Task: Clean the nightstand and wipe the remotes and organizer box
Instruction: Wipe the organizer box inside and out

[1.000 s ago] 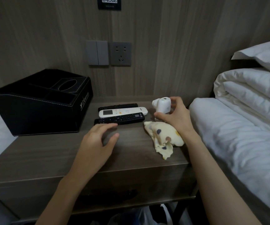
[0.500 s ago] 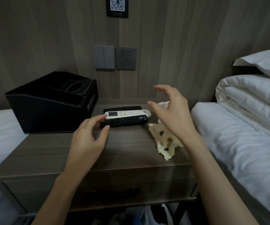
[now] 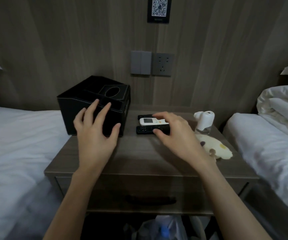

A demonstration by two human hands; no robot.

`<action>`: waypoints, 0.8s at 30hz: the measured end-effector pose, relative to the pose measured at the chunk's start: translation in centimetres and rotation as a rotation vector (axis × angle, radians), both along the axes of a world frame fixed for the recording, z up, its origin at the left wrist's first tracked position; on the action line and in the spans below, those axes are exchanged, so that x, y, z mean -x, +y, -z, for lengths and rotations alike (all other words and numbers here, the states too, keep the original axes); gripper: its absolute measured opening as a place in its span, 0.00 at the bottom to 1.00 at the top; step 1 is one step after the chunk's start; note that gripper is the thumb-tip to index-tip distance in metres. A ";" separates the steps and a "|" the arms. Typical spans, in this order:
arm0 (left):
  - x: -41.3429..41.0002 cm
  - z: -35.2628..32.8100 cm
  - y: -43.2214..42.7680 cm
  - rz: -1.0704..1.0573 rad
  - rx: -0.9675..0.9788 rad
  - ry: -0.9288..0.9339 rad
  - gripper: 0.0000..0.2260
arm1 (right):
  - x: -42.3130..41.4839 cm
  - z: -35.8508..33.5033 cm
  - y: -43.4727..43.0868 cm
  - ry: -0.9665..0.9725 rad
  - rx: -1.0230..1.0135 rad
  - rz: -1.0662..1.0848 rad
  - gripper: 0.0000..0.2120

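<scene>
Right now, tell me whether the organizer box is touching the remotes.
Apart. The head view shows a strip of bare nightstand between the organizer box and the remotes.

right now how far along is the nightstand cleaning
Done: nothing that shows; the cloth lies on the nightstand beside the spray bottle, with no hand on it. In hand: the right hand curls over the three remotes, and the left hand is spread open at the front of the box. Left: wiping the remotes, the box and the nightstand top.
</scene>
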State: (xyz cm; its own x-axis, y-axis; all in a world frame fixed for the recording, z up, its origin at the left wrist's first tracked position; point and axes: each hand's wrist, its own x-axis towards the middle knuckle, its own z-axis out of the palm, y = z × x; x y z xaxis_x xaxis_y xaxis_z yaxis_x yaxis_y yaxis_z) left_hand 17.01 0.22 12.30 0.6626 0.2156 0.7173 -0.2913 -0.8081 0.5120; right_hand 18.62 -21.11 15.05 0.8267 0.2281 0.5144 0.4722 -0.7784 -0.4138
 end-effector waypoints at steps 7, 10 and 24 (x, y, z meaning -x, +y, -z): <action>-3.0 0.0 1.1 0.017 -0.122 0.023 0.26 | -5.1 -0.8 0.3 0.249 0.222 0.013 0.25; -3.8 0.2 1.1 0.014 -0.112 0.038 0.22 | -7.7 -0.6 0.3 0.414 0.398 0.015 0.31; -5.4 0.4 -0.2 -0.023 -0.063 -0.022 0.14 | -9.6 0.9 0.2 0.319 0.319 -0.093 0.19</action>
